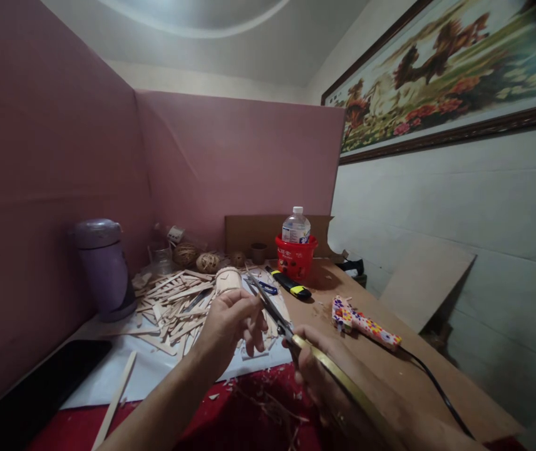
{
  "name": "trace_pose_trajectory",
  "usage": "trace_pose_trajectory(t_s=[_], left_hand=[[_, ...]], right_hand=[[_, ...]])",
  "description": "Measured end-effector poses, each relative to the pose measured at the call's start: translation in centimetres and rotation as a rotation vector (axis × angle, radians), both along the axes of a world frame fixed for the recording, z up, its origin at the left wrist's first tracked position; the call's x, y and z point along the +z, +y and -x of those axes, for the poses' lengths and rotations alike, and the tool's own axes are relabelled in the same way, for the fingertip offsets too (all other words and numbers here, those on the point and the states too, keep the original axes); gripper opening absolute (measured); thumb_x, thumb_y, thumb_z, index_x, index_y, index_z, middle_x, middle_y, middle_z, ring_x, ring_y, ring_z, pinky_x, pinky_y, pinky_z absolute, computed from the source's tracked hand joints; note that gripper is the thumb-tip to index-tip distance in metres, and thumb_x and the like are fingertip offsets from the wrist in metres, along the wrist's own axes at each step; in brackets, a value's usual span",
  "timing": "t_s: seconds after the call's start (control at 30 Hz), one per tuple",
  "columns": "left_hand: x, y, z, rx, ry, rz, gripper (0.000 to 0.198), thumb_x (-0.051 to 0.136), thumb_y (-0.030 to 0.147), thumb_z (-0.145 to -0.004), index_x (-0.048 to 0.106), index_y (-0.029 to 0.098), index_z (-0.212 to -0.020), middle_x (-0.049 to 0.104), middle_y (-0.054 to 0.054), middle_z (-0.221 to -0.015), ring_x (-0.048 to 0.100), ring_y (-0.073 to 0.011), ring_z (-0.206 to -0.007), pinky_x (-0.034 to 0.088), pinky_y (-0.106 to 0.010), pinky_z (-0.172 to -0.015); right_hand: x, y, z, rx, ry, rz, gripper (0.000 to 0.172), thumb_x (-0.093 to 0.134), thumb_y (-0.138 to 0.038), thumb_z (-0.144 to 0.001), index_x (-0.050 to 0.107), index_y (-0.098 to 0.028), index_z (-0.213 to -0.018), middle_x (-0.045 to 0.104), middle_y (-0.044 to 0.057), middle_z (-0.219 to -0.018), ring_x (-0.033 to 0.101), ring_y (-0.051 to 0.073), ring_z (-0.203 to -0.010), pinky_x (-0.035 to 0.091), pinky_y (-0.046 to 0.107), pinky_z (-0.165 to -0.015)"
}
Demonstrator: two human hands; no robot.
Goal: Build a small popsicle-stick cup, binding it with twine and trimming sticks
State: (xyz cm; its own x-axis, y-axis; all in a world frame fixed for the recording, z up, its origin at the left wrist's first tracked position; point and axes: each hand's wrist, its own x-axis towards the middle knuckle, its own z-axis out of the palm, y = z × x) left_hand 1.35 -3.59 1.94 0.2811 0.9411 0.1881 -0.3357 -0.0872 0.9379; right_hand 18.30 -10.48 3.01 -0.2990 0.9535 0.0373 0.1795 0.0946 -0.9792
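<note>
In my right hand (317,357) is a pair of scissors (275,313) with long dark blades and a gold-coloured handle. The blades point up and away, just right of my left hand (235,316). Its fingers are curled together, and what they pinch, if anything, cannot be made out. Right behind that hand stands a small round piece made of pale wood (228,280). A loose heap of wooden craft sticks (181,307) spreads to the left, on a white sheet (94,369).
A purple flask (106,269) and a dark phone-like slab (56,382) lie left. Beyond are twine balls (208,262), a red bucket (291,263) with a plastic bottle (297,227), and a utility knife (291,285). At right lies a flowered glue gun (362,322) with its black cord (437,382).
</note>
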Motion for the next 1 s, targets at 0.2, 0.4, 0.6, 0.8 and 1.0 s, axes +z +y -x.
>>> trace_pose_trajectory(t_s=[0.2, 0.4, 0.6, 0.8, 1.0], left_hand=[[-0.4, -0.3, -0.3, 0.046, 0.007, -0.077, 0.024, 0.057, 0.031, -0.078, 0.048, 0.018, -0.060, 0.054, 0.004, -0.039, 0.037, -0.0059, -0.022, 0.023, -0.017, -0.027], [0.0, -1.1, -0.6, 0.141, 0.055, -0.071, 0.029, 0.053, 0.034, -0.082, 0.045, 0.019, -0.059, 0.045, 0.006, -0.031, 0.029, -0.0039, -0.021, 0.013, -0.016, -0.029], [0.1, -1.0, -0.4, 0.110, 0.066, -0.065, 0.028, 0.053, 0.037, -0.082, 0.047, 0.018, -0.062, 0.051, 0.004, -0.037, 0.035, -0.0051, -0.022, 0.017, -0.016, -0.027], [0.0, -0.6, -0.1, 0.051, -0.010, -0.111, 0.025, 0.053, 0.034, -0.080, 0.049, 0.018, -0.061, 0.057, 0.000, -0.044, 0.044, -0.0087, -0.025, 0.029, -0.019, -0.028], [0.1, -0.8, 0.0, -0.004, 0.017, -0.100, 0.028, 0.055, 0.032, -0.078, 0.045, 0.018, -0.055, 0.056, 0.000, -0.042, 0.044, -0.0087, -0.026, 0.029, -0.019, -0.029]], right_hand=[[-1.4, 0.2, 1.3, -0.063, 0.071, -0.033, 0.068, 0.050, -0.082, -0.061, 0.056, -0.020, -0.088, 0.051, -0.002, -0.056, 0.042, 0.010, -0.040, 0.036, 0.021, -0.035], [-1.0, 0.6, 1.1, 0.048, -0.007, -0.060, 0.067, 0.053, -0.078, -0.064, 0.054, -0.019, -0.095, 0.047, -0.004, -0.050, 0.042, 0.009, -0.040, 0.035, 0.020, -0.037], [-2.0, 0.4, 2.0, -0.064, 0.026, -0.091, 0.067, 0.050, -0.079, -0.065, 0.056, -0.019, -0.093, 0.046, -0.004, -0.053, 0.037, 0.008, -0.040, 0.032, 0.020, -0.036], [-1.0, 0.2, 1.8, 0.031, 0.068, -0.067, 0.066, 0.059, -0.077, -0.059, 0.059, -0.020, -0.092, 0.051, -0.002, -0.060, 0.046, 0.010, -0.050, 0.037, 0.020, -0.042], [0.5, -1.0, 1.4, 0.045, 0.087, 0.053, 0.066, 0.055, -0.078, -0.061, 0.058, -0.022, -0.097, 0.048, -0.004, -0.056, 0.038, 0.007, -0.041, 0.034, 0.018, -0.036]])
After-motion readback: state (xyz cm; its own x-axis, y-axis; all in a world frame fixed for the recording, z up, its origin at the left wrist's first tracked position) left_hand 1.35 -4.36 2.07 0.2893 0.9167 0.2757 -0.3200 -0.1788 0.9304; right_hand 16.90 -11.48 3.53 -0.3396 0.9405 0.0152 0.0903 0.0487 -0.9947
